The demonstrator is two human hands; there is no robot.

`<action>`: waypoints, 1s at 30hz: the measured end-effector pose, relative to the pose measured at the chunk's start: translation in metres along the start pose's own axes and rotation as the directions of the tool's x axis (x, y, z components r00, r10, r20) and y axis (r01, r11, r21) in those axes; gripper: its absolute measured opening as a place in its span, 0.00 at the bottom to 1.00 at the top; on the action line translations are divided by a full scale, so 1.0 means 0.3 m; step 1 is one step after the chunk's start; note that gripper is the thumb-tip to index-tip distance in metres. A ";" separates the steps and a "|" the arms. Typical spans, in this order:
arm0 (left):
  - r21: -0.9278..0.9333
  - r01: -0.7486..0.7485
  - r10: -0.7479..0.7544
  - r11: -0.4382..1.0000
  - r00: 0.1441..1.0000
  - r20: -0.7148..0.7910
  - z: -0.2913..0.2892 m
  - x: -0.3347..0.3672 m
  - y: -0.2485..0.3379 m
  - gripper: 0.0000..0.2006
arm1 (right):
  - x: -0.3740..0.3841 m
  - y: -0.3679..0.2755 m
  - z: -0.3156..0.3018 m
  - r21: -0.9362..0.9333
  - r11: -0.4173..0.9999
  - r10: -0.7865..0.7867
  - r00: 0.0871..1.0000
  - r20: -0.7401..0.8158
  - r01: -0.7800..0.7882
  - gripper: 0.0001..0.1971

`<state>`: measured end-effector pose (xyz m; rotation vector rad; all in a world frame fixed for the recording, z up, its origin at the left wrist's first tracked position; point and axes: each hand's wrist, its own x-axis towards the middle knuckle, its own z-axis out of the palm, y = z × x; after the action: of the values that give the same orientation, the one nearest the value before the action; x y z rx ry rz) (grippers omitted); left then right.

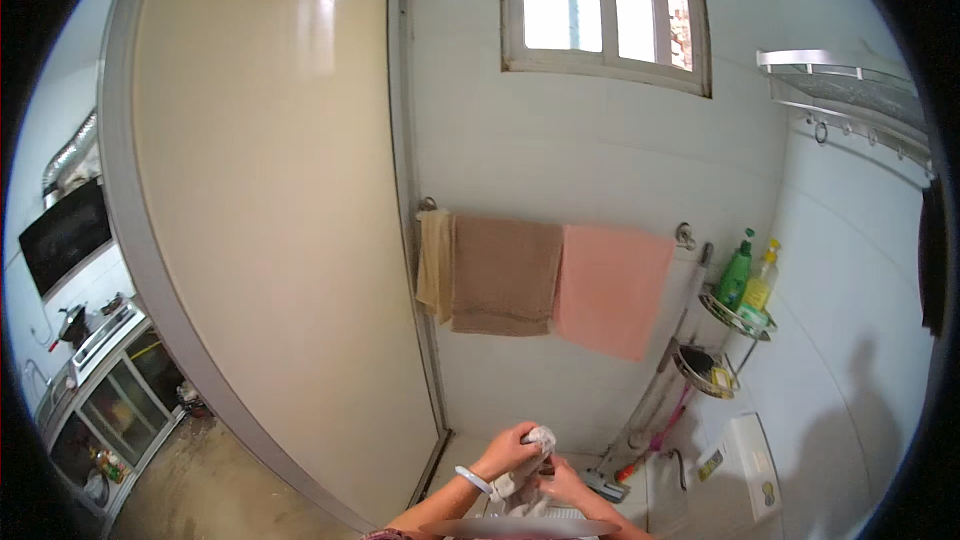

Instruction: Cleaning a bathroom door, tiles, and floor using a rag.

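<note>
My left hand (pixel 507 452) and my right hand (pixel 565 485) meet at the bottom middle of the head view, both closed on a wet white cloth (pixel 538 440) bunched between them. A pale bangle sits on my left wrist (pixel 472 480). The cloth hangs down toward a grey basin rim (pixel 520 528) at the lower edge. My right hand is partly hidden behind the cloth.
A towel rail on the tiled wall holds a tan towel (pixel 435 265), a brown towel (pixel 505 275) and a pink towel (pixel 610 290). Corner racks (pixel 735 315) carry a green and a yellow bottle. A beige sliding door (pixel 270 230) stands left, a window (pixel 600 5) above.
</note>
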<state>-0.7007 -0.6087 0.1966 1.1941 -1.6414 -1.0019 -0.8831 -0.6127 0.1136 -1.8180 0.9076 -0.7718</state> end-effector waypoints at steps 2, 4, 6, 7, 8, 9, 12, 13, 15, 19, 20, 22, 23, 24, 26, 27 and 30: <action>0.100 0.025 -0.025 0.995 1.000 -0.005 0.004 -0.011 0.050 0.21 | 0.024 0.030 0.016 0.045 0.999 0.018 0.999 0.032 -0.019 0.27; 0.184 -0.009 0.017 0.983 0.999 -0.039 0.011 -0.009 0.031 0.21 | 0.053 -0.004 0.051 0.144 0.983 -0.108 0.993 -0.043 0.113 0.25; 0.283 -0.021 0.043 0.959 0.996 -0.073 0.023 -0.008 0.045 0.21 | 0.058 -0.035 0.014 0.161 0.986 0.043 0.998 0.038 -0.049 0.23; 0.292 -0.012 0.040 0.956 0.995 -0.090 0.024 -0.007 0.062 0.21 | 0.059 -0.047 -0.009 0.156 0.962 0.209 0.973 0.101 -0.223 0.21; 0.318 0.033 0.005 0.948 0.993 -0.118 0.019 -0.008 0.077 0.20 | 0.059 -0.051 -0.032 0.127 0.951 0.274 0.958 0.086 -0.283 0.18; 0.341 0.079 -0.030 0.937 0.989 -0.147 0.012 -0.005 0.091 0.19 | 0.056 -0.048 -0.060 0.127 0.953 0.263 0.959 0.100 -0.275 0.18; 0.472 0.201 -0.107 0.858 0.970 -0.218 -0.027 0.007 0.158 0.15 | 0.058 0.012 -0.158 -0.265 0.954 0.148 0.989 -0.001 -0.143 0.17; 0.542 0.260 -0.138 0.800 0.957 -0.255 -0.040 -0.003 0.176 0.14 | 0.063 0.050 -0.186 -0.291 0.949 0.111 0.993 -0.045 -0.119 0.17; 0.488 0.257 -0.125 0.834 0.950 -0.287 -0.060 -0.014 0.115 0.12 | 0.079 0.083 -0.239 -0.311 0.947 0.056 0.996 -0.069 -0.075 0.17; 0.560 0.320 -0.150 0.764 0.933 -0.328 -0.092 -0.059 0.103 0.11 | 0.133 0.169 -0.277 -0.075 0.994 0.078 0.997 -0.017 -0.080 0.13; 0.562 0.356 -0.207 0.747 0.927 -0.312 -0.104 -0.063 0.087 0.11 | 0.155 0.211 -0.265 0.068 0.988 0.139 0.989 0.041 -0.142 0.12; 0.571 0.385 -0.230 0.725 0.917 -0.327 -0.121 -0.098 0.065 0.11 | 0.179 0.189 -0.253 0.221 0.958 0.155 0.980 0.128 -0.181 0.12; 0.587 0.385 -0.241 0.712 0.919 -0.311 -0.135 -0.116 0.058 0.11 | 0.194 0.143 -0.253 0.360 0.903 0.179 0.966 0.186 -0.236 0.11; 0.578 0.421 -0.248 0.699 0.901 -0.357 -0.152 -0.127 0.054 0.11 | 0.197 0.061 -0.256 0.356 0.906 0.154 0.961 0.230 -0.230 0.11; 0.593 0.474 -0.290 0.651 0.877 -0.383 -0.156 -0.137 0.052 0.11 | 0.185 -0.101 -0.277 0.442 0.871 0.161 0.975 0.152 -0.212 0.09; 0.577 0.509 -0.298 0.639 0.855 -0.425 -0.145 -0.150 0.050 0.11 | 0.202 -0.147 -0.268 0.438 0.873 0.141 0.971 0.195 -0.215 0.09; 0.218 0.366 0.058 0.905 0.402 -0.914 -0.076 -0.184 0.031 0.16 | 0.243 -0.286 -0.243 0.466 0.882 -0.043 0.973 0.226 -0.069 0.09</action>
<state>-0.6719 -0.5560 0.2027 1.7627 -0.7962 0.0471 -0.8818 -0.6820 0.2284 -1.4277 0.5199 -0.6839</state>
